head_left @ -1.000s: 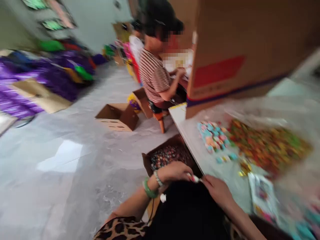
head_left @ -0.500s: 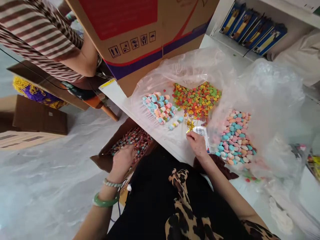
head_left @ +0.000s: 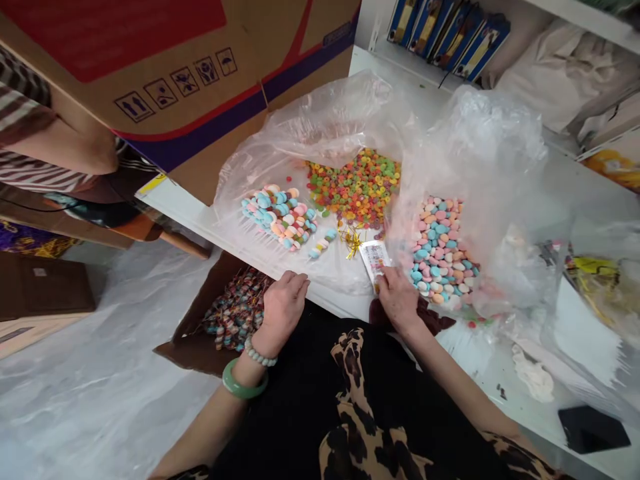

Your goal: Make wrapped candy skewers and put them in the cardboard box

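Note:
My left hand (head_left: pixel 285 301) is at the table's front edge, its fingers pressed together; whether something small is between them I cannot make out. My right hand (head_left: pixel 399 297) has its fingers curled on the lower end of a small white printed packet (head_left: pixel 373 256). Beside the packet lie gold twist ties (head_left: pixel 352 240). To their left are one loose candy skewer (head_left: pixel 323 244) and a pile of candy skewers (head_left: pixel 280 217) in pink, blue and white. Behind them are ring-shaped gummies (head_left: pixel 357 187), and to the right pastel oval candies (head_left: pixel 440 250), on clear plastic sheeting (head_left: pixel 320 127).
A large cardboard box (head_left: pixel 200 100) stands at the table's back left. Below the edge, an open brown box (head_left: pixel 185 347) holds many skewers. A person in a striped top (head_left: pixel 55 140) is at left. Blue folders (head_left: pixel 445 33) fill a shelf; a black phone-like object (head_left: pixel 593 429) lies at right.
My left hand has risen from over the brown box to the table edge. My right hand has gone from near the gold ties to the white packet. The view has turned right.

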Demonstrator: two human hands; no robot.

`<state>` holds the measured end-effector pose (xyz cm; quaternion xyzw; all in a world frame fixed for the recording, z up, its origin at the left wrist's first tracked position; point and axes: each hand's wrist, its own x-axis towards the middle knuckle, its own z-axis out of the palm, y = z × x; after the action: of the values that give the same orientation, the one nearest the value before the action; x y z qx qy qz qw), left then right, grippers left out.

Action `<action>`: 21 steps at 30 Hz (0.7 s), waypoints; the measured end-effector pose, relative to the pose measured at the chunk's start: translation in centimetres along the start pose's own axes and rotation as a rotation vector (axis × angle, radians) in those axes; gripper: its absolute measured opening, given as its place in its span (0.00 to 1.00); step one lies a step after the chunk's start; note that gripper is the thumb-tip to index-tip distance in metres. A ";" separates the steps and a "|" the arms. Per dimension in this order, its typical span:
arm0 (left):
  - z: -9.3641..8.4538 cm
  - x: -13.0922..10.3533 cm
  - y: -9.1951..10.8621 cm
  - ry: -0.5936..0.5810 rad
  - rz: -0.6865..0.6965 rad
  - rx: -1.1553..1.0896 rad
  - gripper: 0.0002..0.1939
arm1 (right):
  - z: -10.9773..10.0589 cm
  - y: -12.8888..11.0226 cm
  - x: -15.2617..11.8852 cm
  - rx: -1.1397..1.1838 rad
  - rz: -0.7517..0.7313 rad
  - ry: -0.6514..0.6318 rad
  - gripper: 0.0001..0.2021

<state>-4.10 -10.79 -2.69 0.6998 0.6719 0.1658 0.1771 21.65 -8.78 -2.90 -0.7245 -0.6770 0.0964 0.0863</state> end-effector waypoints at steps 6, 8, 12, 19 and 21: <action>0.8 0.2 2.1 -0.093 0.090 -0.037 0.16 | -0.6 1.3 2.1 -0.013 0.223 -0.128 0.20; 0.7 0.2 2.4 -0.107 0.112 -0.022 0.16 | -0.4 1.3 2.3 0.073 0.296 -0.106 0.21; 0.6 0.2 2.1 -0.143 0.126 -0.031 0.15 | -0.1 2.1 2.0 0.085 0.265 0.022 0.17; 1.0 1.4 4.6 -0.215 0.084 -0.438 0.11 | -2.2 1.7 0.5 0.057 0.010 0.192 0.21; 1.0 1.5 6.2 -0.236 -0.045 -0.702 0.12 | -2.8 0.6 -0.5 0.182 -0.161 0.133 0.20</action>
<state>1.89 -9.54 -0.71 0.5958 0.5642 0.3004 0.4863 22.91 -9.29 -0.36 -0.6619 -0.7141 0.1021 0.2039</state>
